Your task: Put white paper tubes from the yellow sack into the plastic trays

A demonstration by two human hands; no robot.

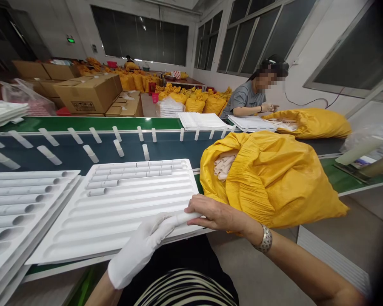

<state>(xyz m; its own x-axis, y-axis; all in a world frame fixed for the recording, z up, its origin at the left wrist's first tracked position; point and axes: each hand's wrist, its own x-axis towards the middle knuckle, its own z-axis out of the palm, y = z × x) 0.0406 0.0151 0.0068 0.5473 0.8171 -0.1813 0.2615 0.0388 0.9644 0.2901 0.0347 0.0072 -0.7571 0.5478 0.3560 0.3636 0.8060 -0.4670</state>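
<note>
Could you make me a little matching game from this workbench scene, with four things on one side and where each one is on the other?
Things:
1. left hand
2. yellow bag
3. white tray
4. co-worker

Places or states:
A. lies on the bench with only its far grooves filled with white tubes
B. seated across the conveyor belt by another yellow sack
C. wears a white glove and meets the bare right hand on a white tube
D. open at the mouth, with pale tubes showing inside, right of the tray

Pairs: 1-C, 2-D, 3-A, 4-B
</note>
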